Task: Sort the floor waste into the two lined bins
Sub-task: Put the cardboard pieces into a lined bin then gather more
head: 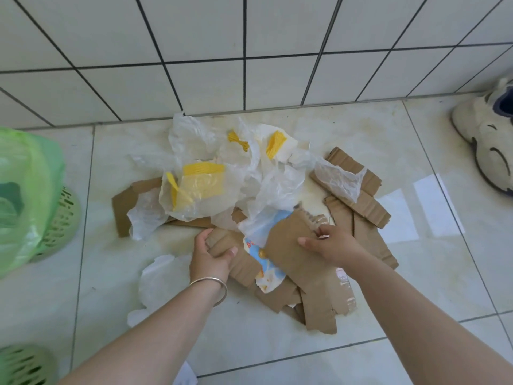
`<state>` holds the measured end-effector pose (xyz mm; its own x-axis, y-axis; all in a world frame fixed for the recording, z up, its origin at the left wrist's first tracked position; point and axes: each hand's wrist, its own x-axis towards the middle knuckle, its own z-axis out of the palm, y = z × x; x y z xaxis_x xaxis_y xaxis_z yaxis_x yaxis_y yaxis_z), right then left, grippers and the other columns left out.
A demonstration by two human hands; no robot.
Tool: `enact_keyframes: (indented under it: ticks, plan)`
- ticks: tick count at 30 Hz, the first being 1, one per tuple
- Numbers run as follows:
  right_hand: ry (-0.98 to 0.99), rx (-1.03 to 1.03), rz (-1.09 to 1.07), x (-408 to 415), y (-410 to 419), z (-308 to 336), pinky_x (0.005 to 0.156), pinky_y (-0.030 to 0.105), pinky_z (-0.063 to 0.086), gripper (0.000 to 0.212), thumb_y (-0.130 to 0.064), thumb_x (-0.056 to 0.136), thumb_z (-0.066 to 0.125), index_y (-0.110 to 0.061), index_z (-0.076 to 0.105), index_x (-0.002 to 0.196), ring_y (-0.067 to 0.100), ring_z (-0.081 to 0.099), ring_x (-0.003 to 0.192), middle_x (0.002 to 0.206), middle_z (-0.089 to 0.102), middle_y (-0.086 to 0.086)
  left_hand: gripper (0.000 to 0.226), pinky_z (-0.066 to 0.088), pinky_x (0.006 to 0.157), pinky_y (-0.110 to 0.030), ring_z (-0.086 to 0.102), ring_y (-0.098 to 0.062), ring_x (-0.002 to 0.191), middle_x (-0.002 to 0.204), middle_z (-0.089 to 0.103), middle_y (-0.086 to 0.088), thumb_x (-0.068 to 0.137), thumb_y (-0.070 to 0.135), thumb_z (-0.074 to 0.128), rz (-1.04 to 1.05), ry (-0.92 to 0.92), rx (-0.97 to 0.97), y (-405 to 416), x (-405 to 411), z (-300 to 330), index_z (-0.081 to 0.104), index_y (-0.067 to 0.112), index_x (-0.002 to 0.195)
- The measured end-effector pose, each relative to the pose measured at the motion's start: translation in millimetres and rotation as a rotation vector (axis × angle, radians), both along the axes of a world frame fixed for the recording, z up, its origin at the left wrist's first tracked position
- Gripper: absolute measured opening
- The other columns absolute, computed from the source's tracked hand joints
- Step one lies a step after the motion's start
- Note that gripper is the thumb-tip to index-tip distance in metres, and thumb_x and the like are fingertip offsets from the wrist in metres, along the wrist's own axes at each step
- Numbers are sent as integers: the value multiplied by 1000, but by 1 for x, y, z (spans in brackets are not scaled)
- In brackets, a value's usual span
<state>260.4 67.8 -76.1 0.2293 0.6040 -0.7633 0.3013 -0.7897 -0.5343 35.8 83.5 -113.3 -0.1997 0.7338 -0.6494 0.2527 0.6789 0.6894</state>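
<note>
On the floor by the wall, I see both hands, left [212, 252] and right [330, 243], gripping cardboard [288, 245] (plastic [261, 254] tangled between), which I judge could ride into the wrong bin [30, 190].

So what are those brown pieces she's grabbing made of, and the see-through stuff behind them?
The brown pieces look like corrugated cardboard: matte, with torn, ribbed edges. The see-through stuff seems to be thin plastic film, probably bags: glossy, crinkled, translucent, some with yellow strips showing through.
</note>
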Motion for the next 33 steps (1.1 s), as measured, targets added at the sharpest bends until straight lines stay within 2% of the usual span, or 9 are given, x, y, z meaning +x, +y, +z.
enact_keyframes:
  ticks: [2, 5, 8, 13, 17, 20, 22, 26, 33]
  plan:
    - [23, 19, -86, 0, -2, 1, 82, 33, 49, 26, -31, 80, 73, -15, 54, 88, 20, 56, 87, 84, 54, -4, 53, 48, 98, -41, 57, -25, 111, 127, 56, -5, 76, 7, 72, -45, -50, -7, -5, -6, 1, 45, 35, 111]
    - [31, 12, -75, -4, -8, 0, 60, 25, 39, 38, -34, 78, 74, -18, 42, 65, 16, 49, 68, 72, 50, -1, 50, 50, 87, -34, 58, -22, 104, 123, 57, -7, 80, -2, 66, -85, -166, -24, -14, -12, 7, 46, 29, 113]
    - [77, -30, -56, -10, -16, 1, 60, 26, 35, 42, -38, 75, 75, -18, 40, 66, 18, 48, 69, 74, 51, 3, 51, 51, 76, -33, 60, -22, 98, 121, 59, -8, 82, -6, 61, -61, -275, -21, -20, -16, 14, 47, 31, 115]
    - [104, -18, -6, -27, -27, 11, 71, 34, 43, 39, -41, 69, 77, -12, 54, 78, 22, 58, 81, 87, 61, 6, 56, 52, 90, -44, 60, -24, 105, 125, 56, -3, 84, -3, 60, -25, -330, -25, -31, -16, 30, 44, 38, 117]
    - [113, 84, -65, -40, -42, 23, 70, 29, 49, 21, -27, 79, 74, -13, 61, 88, 19, 63, 86, 91, 67, 0, 83, 49, 98, -46, 58, -21, 112, 127, 46, 7, 76, 13, 73, 24, -264, -26, -40, -13, 42, 27, 39, 141]
    - [142, 210, -195, -45, -56, 32, 64, 26, 45, 18, -20, 81, 72, -18, 55, 76, 15, 60, 76, 80, 66, -4, 36, 51, 94, -42, 65, -24, 93, 111, 66, -8, 79, 14, 72, 135, -325, -52, -49, -11, 51, 59, 18, 112]
    - [188, 247, -283, -47, -65, 39, 75, 31, 50, 14, -15, 81, 71, -19, 58, 85, 16, 63, 83, 88, 69, -3, 11, 51, 94, -41, 67, -25, 91, 102, 71, -9, 83, 14, 67, 131, -347, -48, -55, -10, 59, 68, 17, 93]
    - [266, 304, -420, -55, -78, 54, 88, 37, 49, 21, -9, 82, 68, -18, 61, 99, 20, 63, 94, 98, 69, 0, 6, 52, 91, -39, 67, -23, 94, 100, 72, -4, 85, 18, 66, 107, -334, 21, -63, -19, 78, 66, 24, 86]
    - [326, 407, -450, -90, -89, 121, 76, 37, 53, 18, -9, 83, 65, -19, 63, 98, 21, 64, 91, 98, 69, 1, 6, 54, 64, -27, 64, -13, 71, 81, 67, 3, 88, 16, 61, 91, -363, 163, -70, -61, 157, 62, 22, 90]
